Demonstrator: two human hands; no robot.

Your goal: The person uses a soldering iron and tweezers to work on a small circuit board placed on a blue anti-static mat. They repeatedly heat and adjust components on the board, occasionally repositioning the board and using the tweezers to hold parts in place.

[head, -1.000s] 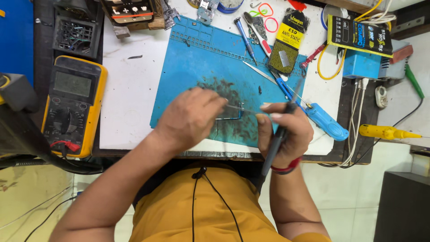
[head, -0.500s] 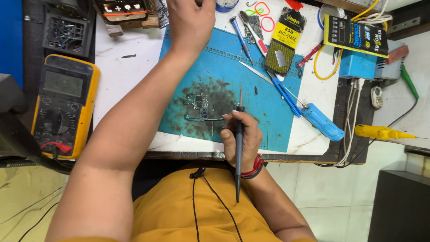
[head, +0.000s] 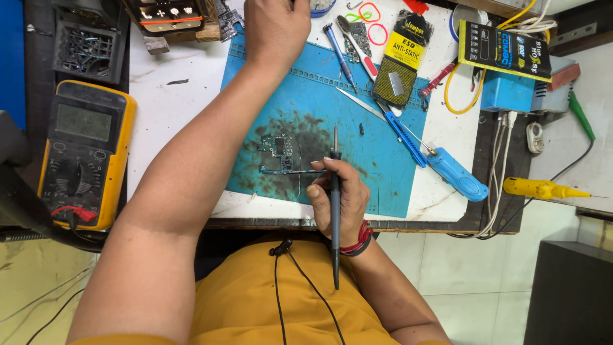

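Observation:
A small green circuit board [head: 278, 153] lies on a soot-stained blue work mat [head: 396, 160]. My right hand [head: 338, 198] grips a thin black soldering iron [head: 334, 217] like a pen. Its tip points away from me, just right of the board and apart from it. My left hand [head: 278, 29] is stretched to the far edge of the bench, next to a phone on a wooden block [head: 167, 14]. Its fingers are curled over and cut off by the top of the view, so what they touch is hidden.
A yellow multimeter [head: 86, 153] sits at the left. On and around the mat's right side lie tweezers [head: 364, 105], a screwdriver [head: 338, 54], a black-and-yellow packet [head: 399, 61], a blue handled tool [head: 456, 176], a yellow probe [head: 543, 188] and a blue box [head: 504, 89] with cables.
My left hand left the board and reached up to the bench's far edge. My right hand shifted left with the iron, which now stands beside the uncovered board.

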